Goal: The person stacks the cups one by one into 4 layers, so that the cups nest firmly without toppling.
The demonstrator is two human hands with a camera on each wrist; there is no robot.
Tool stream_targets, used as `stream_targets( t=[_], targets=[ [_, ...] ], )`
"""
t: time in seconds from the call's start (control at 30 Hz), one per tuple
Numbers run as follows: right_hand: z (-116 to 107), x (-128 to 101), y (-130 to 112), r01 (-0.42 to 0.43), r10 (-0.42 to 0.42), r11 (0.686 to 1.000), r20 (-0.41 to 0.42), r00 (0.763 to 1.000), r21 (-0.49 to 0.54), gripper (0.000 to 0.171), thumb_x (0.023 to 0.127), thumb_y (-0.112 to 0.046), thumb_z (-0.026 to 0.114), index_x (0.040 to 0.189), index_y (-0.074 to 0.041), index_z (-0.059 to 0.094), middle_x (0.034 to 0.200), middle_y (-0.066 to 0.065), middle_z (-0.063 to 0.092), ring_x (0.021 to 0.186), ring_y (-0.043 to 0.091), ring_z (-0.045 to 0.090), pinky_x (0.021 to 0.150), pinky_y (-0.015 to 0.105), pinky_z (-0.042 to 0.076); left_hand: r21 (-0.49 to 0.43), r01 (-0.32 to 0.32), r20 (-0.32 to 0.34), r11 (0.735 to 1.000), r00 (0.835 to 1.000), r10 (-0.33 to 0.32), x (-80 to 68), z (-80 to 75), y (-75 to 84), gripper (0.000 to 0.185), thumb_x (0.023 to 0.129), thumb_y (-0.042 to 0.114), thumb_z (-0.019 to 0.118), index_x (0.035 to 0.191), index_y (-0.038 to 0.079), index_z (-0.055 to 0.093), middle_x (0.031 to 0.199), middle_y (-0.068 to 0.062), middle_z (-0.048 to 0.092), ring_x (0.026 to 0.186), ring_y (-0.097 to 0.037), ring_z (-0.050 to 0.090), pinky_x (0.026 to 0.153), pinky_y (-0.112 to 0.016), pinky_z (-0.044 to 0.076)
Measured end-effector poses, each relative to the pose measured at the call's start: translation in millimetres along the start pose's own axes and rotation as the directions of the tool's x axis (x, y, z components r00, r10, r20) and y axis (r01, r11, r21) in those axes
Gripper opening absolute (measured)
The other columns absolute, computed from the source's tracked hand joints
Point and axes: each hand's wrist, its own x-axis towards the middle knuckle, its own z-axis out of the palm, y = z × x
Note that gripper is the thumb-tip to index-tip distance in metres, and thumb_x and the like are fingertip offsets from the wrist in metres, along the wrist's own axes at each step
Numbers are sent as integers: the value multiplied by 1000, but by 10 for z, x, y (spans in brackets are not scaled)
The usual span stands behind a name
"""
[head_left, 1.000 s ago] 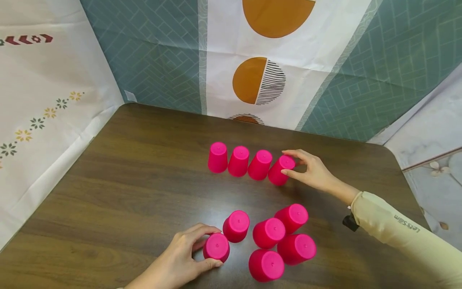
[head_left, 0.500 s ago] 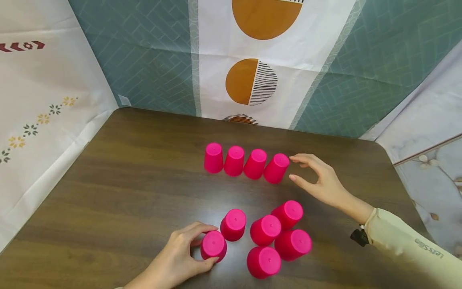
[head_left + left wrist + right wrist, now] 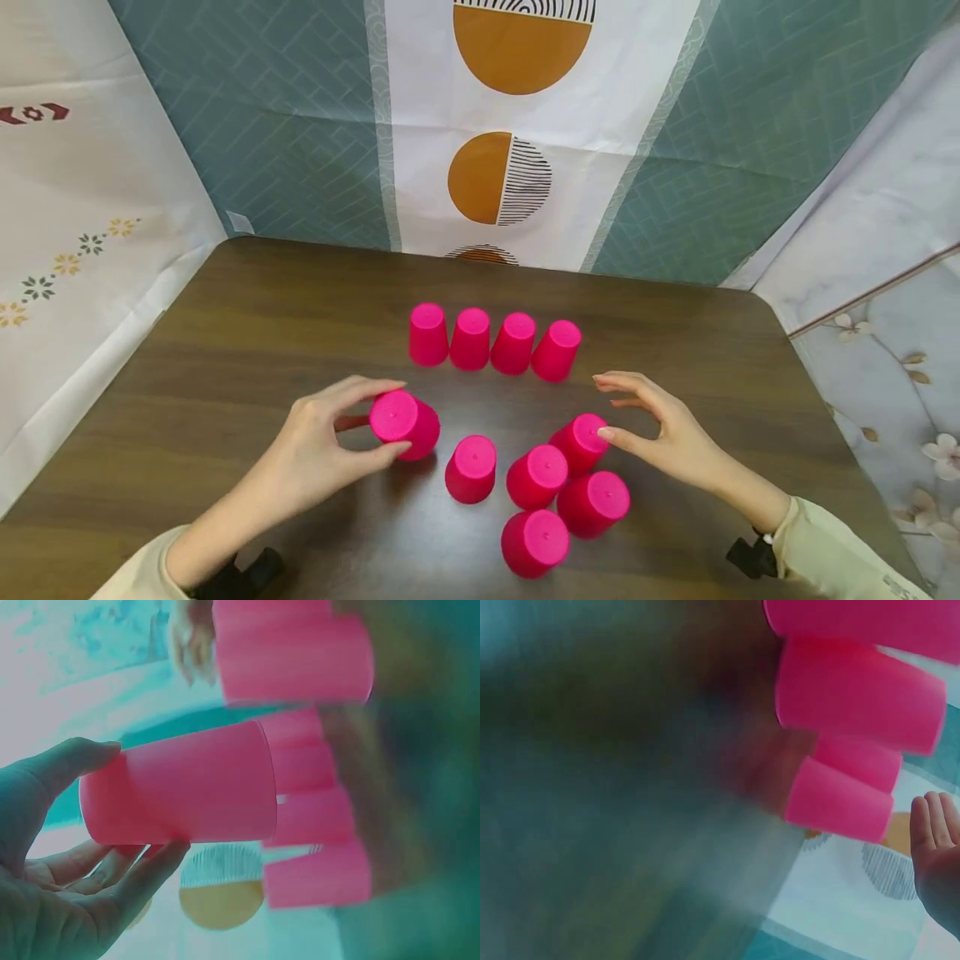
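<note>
Between thumb and fingers, my left hand (image 3: 318, 442) grips an upside-down pink plastic cup (image 3: 411, 427) by its narrow base end. The left wrist view shows this cup (image 3: 184, 787) from the side, its wide rim pointing away from the palm. To its right stands a single upside-down pink cup (image 3: 471, 471). My right hand (image 3: 667, 433) hovers with spread, relaxed fingers beside the rearmost cup (image 3: 581, 443) of a cluster at the front right. In the right wrist view, straight fingers of the hand (image 3: 937, 855) appear at the edge, holding nothing.
Several inverted pink cups form a row (image 3: 471, 340) farther back on the brown wooden table (image 3: 300, 325). More pink cups (image 3: 536, 543) stand close together at the front right. Patterned cloth (image 3: 300, 150) hangs behind the table, with white cloth at both sides.
My left hand has lifted its cup and carried it forward and left. My right hand has let go of the row's rightmost cup and come back toward the front cluster.
</note>
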Motion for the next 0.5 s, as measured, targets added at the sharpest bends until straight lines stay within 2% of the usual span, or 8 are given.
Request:
stream_targets(
  t=[0.17, 0.27, 0.37, 0.5],
  targets=[
    [91, -88, 12, -50, 49, 999, 48, 998, 17, 62, 78, -7, 75, 133, -13, 47, 132, 0, 51, 119, 7, 50, 94, 24, 45, 25, 63, -32, 998, 998, -62, 316, -227, 7, 52, 68, 12, 83, 116, 13, 63, 104, 7, 64, 91, -6, 61, 73, -23, 55],
    [96, -108, 33, -81, 79, 997, 92, 993, 17, 59, 80, -11, 74, 133, -14, 48, 132, -1, 51, 118, 7, 51, 94, 27, 46, 5, 91, -27, 996, 995, -91, 529, -317, 2, 51, 72, 16, 81, 119, 13, 61, 106, 4, 64, 91, -9, 63, 75, -25, 55],
    [106, -123, 66, -93, 88, 995, 126, 988, 30, 59, 80, -14, 74, 133, -10, 48, 131, -1, 52, 116, 8, 52, 94, 30, 47, -24, 127, 7, 992, 992, -127, 756, -361, -34, 50, 75, 22, 79, 121, 15, 60, 108, 2, 65, 92, -13, 65, 77, -26, 54],
    [146, -142, 115, -67, 58, 996, 140, 988, 58, 59, 79, -15, 75, 132, -7, 49, 129, 3, 54, 114, 10, 53, 92, 31, 48, -36, 166, 35, 986, 986, -164, 1026, -339, -116, 49, 78, 32, 76, 122, 19, 60, 108, 2, 66, 97, -16, 64, 79, -30, 52]
  ],
)
